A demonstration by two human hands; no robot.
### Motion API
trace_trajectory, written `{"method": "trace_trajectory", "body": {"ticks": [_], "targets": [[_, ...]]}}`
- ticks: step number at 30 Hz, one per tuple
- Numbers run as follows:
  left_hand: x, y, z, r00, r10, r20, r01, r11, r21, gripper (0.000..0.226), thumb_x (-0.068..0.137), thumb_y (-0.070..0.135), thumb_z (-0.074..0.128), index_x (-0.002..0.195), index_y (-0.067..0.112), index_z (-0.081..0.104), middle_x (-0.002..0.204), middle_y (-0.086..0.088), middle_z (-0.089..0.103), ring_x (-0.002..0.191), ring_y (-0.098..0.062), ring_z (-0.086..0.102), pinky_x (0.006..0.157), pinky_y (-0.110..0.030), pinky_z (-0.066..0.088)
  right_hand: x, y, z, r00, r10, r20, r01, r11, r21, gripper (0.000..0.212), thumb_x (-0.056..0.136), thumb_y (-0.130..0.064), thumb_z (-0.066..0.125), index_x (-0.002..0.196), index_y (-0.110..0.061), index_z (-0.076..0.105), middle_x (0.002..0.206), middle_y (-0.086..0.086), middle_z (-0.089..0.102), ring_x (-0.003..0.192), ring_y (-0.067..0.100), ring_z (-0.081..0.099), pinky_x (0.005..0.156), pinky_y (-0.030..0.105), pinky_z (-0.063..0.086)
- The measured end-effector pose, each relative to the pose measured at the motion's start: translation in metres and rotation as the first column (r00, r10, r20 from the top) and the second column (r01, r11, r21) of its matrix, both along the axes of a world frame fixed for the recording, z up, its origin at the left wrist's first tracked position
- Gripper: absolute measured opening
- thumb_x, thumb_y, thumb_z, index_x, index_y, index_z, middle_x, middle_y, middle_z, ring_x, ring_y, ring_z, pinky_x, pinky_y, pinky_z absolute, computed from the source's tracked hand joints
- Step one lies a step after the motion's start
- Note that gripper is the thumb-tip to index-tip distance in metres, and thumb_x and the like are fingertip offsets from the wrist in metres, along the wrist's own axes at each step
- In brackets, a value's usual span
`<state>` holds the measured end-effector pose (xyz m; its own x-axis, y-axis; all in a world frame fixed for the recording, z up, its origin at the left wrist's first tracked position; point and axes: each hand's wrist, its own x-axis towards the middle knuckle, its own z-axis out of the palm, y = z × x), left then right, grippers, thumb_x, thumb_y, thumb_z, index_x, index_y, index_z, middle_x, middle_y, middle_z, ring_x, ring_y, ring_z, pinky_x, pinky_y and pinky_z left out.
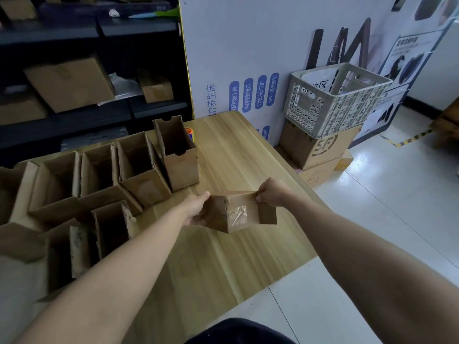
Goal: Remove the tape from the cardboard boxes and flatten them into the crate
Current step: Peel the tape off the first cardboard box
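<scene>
Over a wooden counter [223,256], both hands are holding a small cardboard box [238,212].
The grey crate [335,98] is sitting apart on cartons [315,150]; the left hand [196,209] is gripping the box's side, the right hand [272,192] is pinching its top edge.

I count one small box [238,212] held above the bench [236,150], at least six open boxes [141,167] standing on it, one grey crate [335,98], two stacked cartons [320,147] beneath that, and one tape roll [190,134]. The far-left boxes blur together.
</scene>
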<state>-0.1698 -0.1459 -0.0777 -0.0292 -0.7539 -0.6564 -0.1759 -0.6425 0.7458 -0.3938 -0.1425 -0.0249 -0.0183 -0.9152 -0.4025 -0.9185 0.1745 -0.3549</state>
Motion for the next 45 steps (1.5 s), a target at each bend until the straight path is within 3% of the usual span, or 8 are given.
{"method": "trace_trajectory", "body": {"ticks": [3, 6, 13, 17, 20, 23, 29, 45], "targets": [[-0.003, 0.001, 0.001, 0.951, 0.001, 0.308, 0.103, 0.941, -0.322, 0.040, 0.095, 0.042, 0.046, 0.114, 0.007, 0.052, 0.114, -0.011, 0.057, 0.102, -0.028, 0.057, 0.087, -0.038, 0.047, 0.012, -0.007, -0.001, 1.000, 0.010, -0.005, -0.010, 1.000, -0.007, 0.029, 0.090, -0.019, 0.060, 0.116, -0.007, 0.066, 0.112, 0.009, 0.065, 0.101, 0.023, 0.060, 0.082, 0.032, 0.051], [-0.006, 0.003, 0.009, 0.956, 0.023, 0.292, 0.148, 0.823, -0.549, 0.030, 0.091, 0.038, 0.056, 0.105, 0.012, 0.061, 0.110, -0.007, 0.056, 0.101, -0.020, 0.056, 0.086, -0.028, 0.043, 0.024, -0.016, 0.004, 1.000, 0.005, 0.008, -0.005, 1.000, -0.016, 0.030, 0.091, -0.021, 0.059, 0.115, -0.004, 0.066, 0.113, 0.011, 0.065, 0.104, 0.026, 0.061, 0.090, 0.038, 0.052], [0.000, 0.001, 0.001, 0.879, -0.092, 0.468, 0.338, 0.812, -0.476, 0.032, 0.082, 0.010, 0.067, 0.113, 0.011, 0.060, 0.100, -0.004, 0.049, 0.083, -0.013, 0.049, 0.076, -0.018, 0.038, 0.030, -0.025, -0.004, 0.985, -0.002, 0.171, 0.011, 0.999, -0.051, 0.044, 0.086, -0.022, 0.067, 0.128, -0.022, 0.056, 0.131, 0.008, 0.050, 0.116, 0.025, 0.048, 0.088, 0.033, 0.046], [0.000, -0.005, -0.004, 0.871, -0.061, 0.487, 0.335, 0.799, -0.499, 0.031, 0.085, 0.010, 0.064, 0.115, 0.010, 0.059, 0.095, -0.001, 0.050, 0.083, -0.013, 0.048, 0.076, -0.020, 0.037, 0.025, -0.020, -0.020, 0.946, 0.287, -0.154, -0.303, 0.948, -0.093, 0.077, 0.077, -0.038, 0.073, 0.142, -0.042, 0.032, 0.154, 0.000, 0.014, 0.141, 0.033, 0.007, 0.111, 0.052, 0.018], [-0.002, -0.012, -0.003, 0.881, -0.027, 0.472, 0.287, 0.824, -0.489, 0.026, 0.084, 0.012, 0.066, 0.109, 0.010, 0.059, 0.083, 0.004, 0.053, 0.075, -0.014, 0.050, 0.072, -0.028, 0.044, 0.024, -0.022, -0.030, 0.862, 0.426, -0.275, -0.461, 0.885, -0.072, 0.095, 0.074, -0.048, 0.073, 0.148, -0.040, 0.014, 0.158, -0.007, 0.005, 0.145, 0.032, -0.009, 0.114, 0.055, 0.003], [-0.007, -0.013, -0.003, 0.888, -0.039, 0.459, 0.279, 0.838, -0.469, 0.025, 0.083, 0.013, 0.067, 0.106, 0.010, 0.057, 0.086, 0.002, 0.055, 0.077, -0.018, 0.055, 0.078, -0.036, 0.051, 0.028, -0.027, -0.036, 0.806, 0.491, -0.331, -0.533, 0.845, -0.044, 0.103, 0.073, -0.048, 0.074, 0.151, -0.033, 0.008, 0.158, -0.009, 0.011, 0.146, 0.028, -0.007, 0.114, 0.054, 0.001], [-0.015, -0.019, 0.000, 0.665, -0.069, 0.744, 0.600, 0.642, -0.477, 0.022, 0.087, 0.013, 0.061, 0.108, 0.013, 0.065, 0.112, -0.004, 0.057, 0.110, -0.021, 0.041, 0.099, -0.032, 0.036, 0.033, -0.044, -0.034, 0.816, 0.499, -0.291, -0.525, 0.851, -0.012, 0.103, 0.071, -0.051, 0.075, 0.151, -0.025, 0.017, 0.156, -0.007, 0.022, 0.146, 0.022, 0.005, 0.116, 0.044, 0.003], [-0.021, -0.042, 0.004, 0.682, -0.218, 0.698, 0.593, 0.724, -0.354, 0.012, 0.083, 0.013, 0.067, 0.082, 0.020, 0.058, 0.092, 0.001, 0.055, 0.097, -0.019, 0.050, 0.084, -0.031, 0.042, 0.035, -0.053, -0.031, 0.846, 0.493, -0.203, -0.501, 0.865, 0.014, 0.105, 0.068, -0.040, 0.081, 0.151, -0.019, 0.020, 0.156, -0.002, 0.025, 0.145, 0.020, 0.014, 0.118, 0.038, 0.007]]}}
